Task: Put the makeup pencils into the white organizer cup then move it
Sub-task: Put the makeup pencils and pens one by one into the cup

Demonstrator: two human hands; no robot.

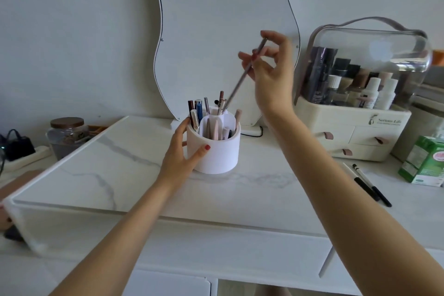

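Note:
A white round organizer cup (pixel 222 152) stands on the marble tabletop (pixel 120 166), divided into compartments that hold several pencils and pens. My left hand (pixel 182 151) wraps around its left side. Above and to the right, my right hand (pixel 269 67) pinches the top of a grey makeup pencil (pixel 242 79). The pencil slants down-left, and its lower tip sits at the cup's central compartment. Two black makeup pencils (pixel 371 186) lie on the tabletop at the right.
A wavy mirror (pixel 216 19) leans against the wall behind the cup. A cosmetics case (pixel 360 108) with a clear lid and drawers stands at the right, a green box (pixel 425 163) beside it. A dark-lidded glass jar (pixel 66 136) sits at the left.

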